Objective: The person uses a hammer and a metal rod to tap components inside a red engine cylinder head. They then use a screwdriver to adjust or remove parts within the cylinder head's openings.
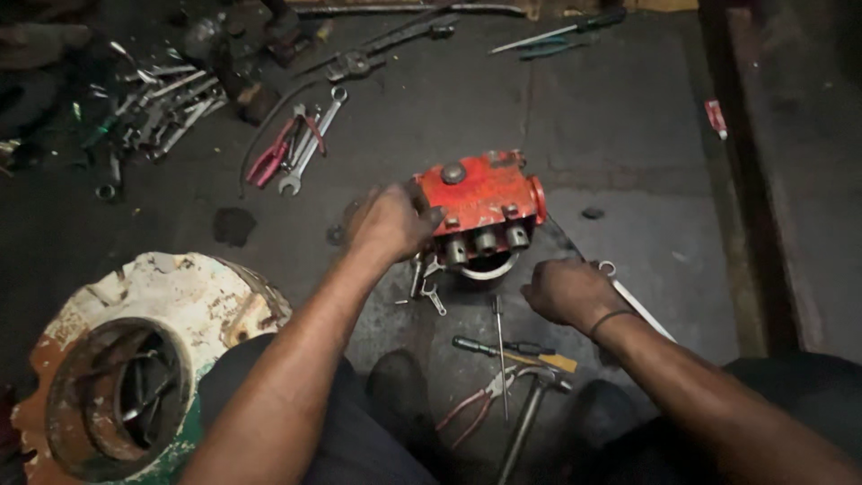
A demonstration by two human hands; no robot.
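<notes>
Left hand (pixel 392 222) on red pump block (pixel 485 202) — spanners (pixel 310 144), pliers (pixel 474 406) around

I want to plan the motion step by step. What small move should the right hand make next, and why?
Probably the right hand should close on the long wrench under it and lift it toward the red metal block. The left hand already steadies the block's left side, and its bolts face up, uncovered.

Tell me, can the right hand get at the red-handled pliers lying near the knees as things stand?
Probably yes. The right hand rests on the floor close to the red-handled pliers; only a thin rod and a screwdriver lie between, flat on the floor, nothing covering the pliers.
</notes>
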